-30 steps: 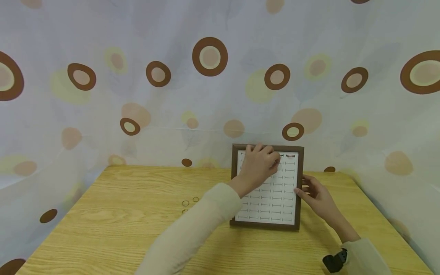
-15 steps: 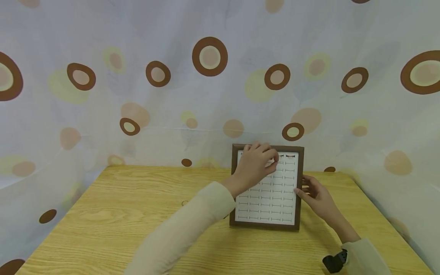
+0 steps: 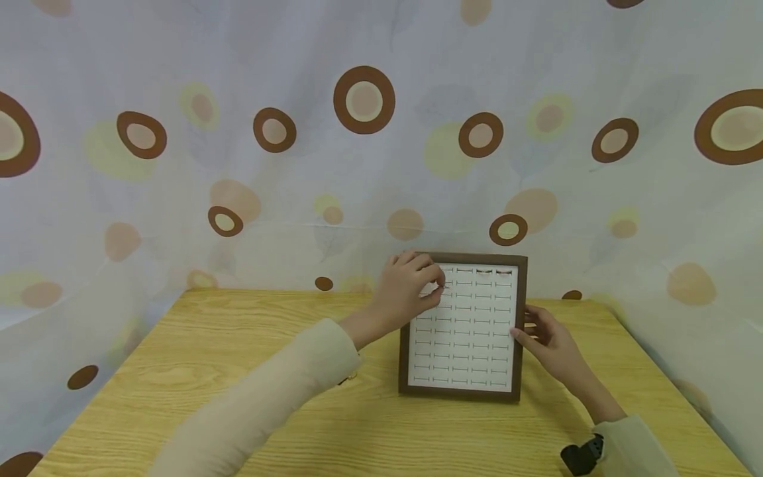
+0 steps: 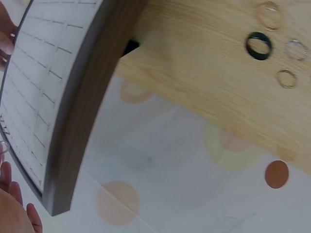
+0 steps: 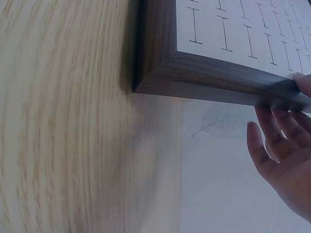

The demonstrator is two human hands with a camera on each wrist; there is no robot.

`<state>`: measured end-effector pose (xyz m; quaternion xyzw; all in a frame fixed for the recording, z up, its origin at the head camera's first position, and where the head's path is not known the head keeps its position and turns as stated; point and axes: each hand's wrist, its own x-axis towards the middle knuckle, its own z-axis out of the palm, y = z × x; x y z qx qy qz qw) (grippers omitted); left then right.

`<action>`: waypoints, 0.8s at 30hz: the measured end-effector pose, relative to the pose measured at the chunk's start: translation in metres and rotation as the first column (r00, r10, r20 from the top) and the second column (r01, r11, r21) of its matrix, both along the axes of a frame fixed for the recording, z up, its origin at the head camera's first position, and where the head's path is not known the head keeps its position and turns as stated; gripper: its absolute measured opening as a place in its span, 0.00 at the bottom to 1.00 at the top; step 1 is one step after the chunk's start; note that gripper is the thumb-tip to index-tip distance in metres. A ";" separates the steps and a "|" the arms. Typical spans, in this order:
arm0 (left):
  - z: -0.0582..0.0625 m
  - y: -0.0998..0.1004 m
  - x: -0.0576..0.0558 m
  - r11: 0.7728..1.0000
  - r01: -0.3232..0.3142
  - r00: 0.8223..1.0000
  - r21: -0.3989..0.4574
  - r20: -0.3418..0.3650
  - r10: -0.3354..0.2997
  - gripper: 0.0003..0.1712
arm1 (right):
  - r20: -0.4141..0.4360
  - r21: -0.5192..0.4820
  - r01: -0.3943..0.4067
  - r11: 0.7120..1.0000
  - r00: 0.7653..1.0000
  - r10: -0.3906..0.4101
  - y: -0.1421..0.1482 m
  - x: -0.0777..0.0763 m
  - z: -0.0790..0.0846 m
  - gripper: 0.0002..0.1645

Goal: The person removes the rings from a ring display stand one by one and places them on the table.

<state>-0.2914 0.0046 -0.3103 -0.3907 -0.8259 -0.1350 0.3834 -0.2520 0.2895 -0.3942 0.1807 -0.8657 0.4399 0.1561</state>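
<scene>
A ring display board with a dark wooden frame and rows of slits in its white face stands tilted back on the table. My right hand grips its right edge, thumb in front and fingers behind. Before the upper left of the board is my left hand, thumb and forefinger pinching a small ring. Two rings sit in the top row's right-hand slits, the outermost ring at the corner. In the left wrist view a black ring, a gold ring and silver-looking rings lie on the table.
The wooden table reaches back to a hanging cloth printed with circles. In the head view the left sleeve covers most of the loose rings. A black device is at the right wrist.
My left hand has moved left across the board from near the middle of the top row to its upper left corner, its pinch kept. The right hand and board have stayed in place.
</scene>
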 end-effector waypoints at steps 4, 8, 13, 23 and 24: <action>-0.006 -0.021 0.002 1.000 0.011 1.000 0.005 0.018 -0.012 0.02 | 0.009 0.003 0.005 1.000 1.000 -0.005 0.000 0.001 0.000 0.28; -0.014 -0.044 0.003 1.000 0.013 0.999 0.013 0.047 -0.014 0.03 | 0.002 0.002 0.003 1.000 1.000 -0.003 0.000 0.001 0.000 0.28; -0.028 -0.074 0.004 1.000 -0.025 0.996 0.002 0.080 0.025 0.05 | 0.001 0.000 0.002 1.000 1.000 -0.002 0.000 0.001 -0.001 0.28; -0.076 -0.126 0.005 0.980 -0.168 0.966 -0.104 0.179 0.185 0.07 | -0.017 -0.013 -0.013 1.000 1.000 0.012 0.001 0.000 0.000 0.27; -0.082 -0.130 0.005 0.977 -0.182 0.961 -0.115 0.189 0.201 0.07 | -0.015 -0.013 -0.011 1.000 1.000 0.011 0.001 0.000 0.000 0.27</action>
